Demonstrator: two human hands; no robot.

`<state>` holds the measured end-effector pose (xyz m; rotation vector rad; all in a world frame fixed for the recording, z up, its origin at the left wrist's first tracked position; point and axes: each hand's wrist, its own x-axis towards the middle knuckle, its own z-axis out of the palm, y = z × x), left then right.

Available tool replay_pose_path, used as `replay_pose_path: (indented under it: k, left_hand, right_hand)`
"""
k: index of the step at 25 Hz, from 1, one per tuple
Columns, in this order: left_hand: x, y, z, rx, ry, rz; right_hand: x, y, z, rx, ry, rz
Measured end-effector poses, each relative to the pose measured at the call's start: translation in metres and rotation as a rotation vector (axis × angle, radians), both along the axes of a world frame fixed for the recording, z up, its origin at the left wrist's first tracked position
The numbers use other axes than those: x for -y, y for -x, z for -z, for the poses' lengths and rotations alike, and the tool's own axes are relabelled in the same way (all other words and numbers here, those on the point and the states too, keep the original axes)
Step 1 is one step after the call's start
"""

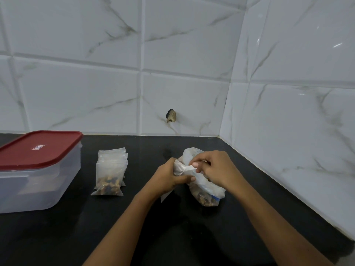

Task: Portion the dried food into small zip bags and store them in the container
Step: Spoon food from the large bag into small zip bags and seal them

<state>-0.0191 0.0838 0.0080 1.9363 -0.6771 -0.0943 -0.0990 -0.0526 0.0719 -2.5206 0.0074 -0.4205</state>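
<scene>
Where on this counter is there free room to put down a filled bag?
Bare black countertop lies between the stack of small zip bags and the left hand, and along the near edge. Crowded: around the large plastic bag under both hands.

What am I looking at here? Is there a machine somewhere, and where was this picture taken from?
There is no machine: a person is working with two bare hands, and a camera worn on the head looks forward and down at them. That is the only view. The surface is a dark countertop in a corner of white tiled wall. On it, at the left, stands a clear plastic container with its red lid on. Beside it stands a group of small zip bags with dried food at the bottom. The left hand and the right hand both grip the top of a larger plastic bag, which rests on the counter and holds more dried food.
</scene>
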Motion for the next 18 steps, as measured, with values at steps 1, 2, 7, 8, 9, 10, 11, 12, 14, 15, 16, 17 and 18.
replay_pose_path:
  k: [1, 2, 7, 8, 9, 10, 11, 12, 14, 15, 16, 17, 18]
  left_hand:
    - [0.0, -0.001, 0.0, -0.001, 0.037, -0.015]
    - [0.0, -0.001, 0.0, -0.006, 0.078, -0.024]
    - [0.0, 0.005, -0.007, -0.032, 0.236, -0.021]
    - [0.0, 0.006, -0.007, -0.04, 0.256, -0.015]
    - [0.001, 0.007, -0.008, -0.046, 0.268, -0.007]
    - [0.001, 0.008, -0.008, -0.053, 0.274, 0.002]
    - [0.001, 0.009, -0.008, -0.062, 0.274, 0.006]
    - [0.001, 0.009, -0.007, -0.069, 0.273, 0.005]
    - [0.002, 0.009, -0.007, -0.08, 0.275, -0.011]
    - [0.003, 0.01, -0.007, -0.083, 0.271, -0.023]
    - [0.005, 0.011, -0.007, -0.087, 0.258, -0.04]
    - [0.007, 0.013, -0.007, -0.088, 0.246, -0.058]
    - [0.01, 0.015, -0.006, -0.086, 0.241, -0.073]
  right_hand:
    - [-0.001, 0.001, -0.001, 0.046, 0.095, -0.032]
    - [-0.002, 0.002, -0.001, 0.076, 0.191, -0.059]
    - [0.006, 0.003, 0.006, 0.539, 0.566, -0.231]
    - [0.01, 0.002, 0.008, 0.616, 0.618, -0.253]
    - [0.013, 0.001, 0.01, 0.65, 0.671, -0.261]
    - [0.016, 0.001, 0.012, 0.659, 0.701, -0.26]
    - [0.017, 0.003, 0.011, 0.641, 0.681, -0.259]
    - [0.017, 0.004, 0.011, 0.603, 0.606, -0.234]
    - [0.017, 0.01, 0.002, 0.47, 0.267, -0.131]
    - [0.02, 0.01, -0.003, 0.384, 0.075, -0.049]
    - [0.025, 0.01, -0.005, 0.301, -0.095, 0.034]
    - [0.031, 0.009, -0.005, 0.235, -0.199, 0.116]
    - [0.038, 0.006, -0.002, 0.188, -0.202, 0.188]
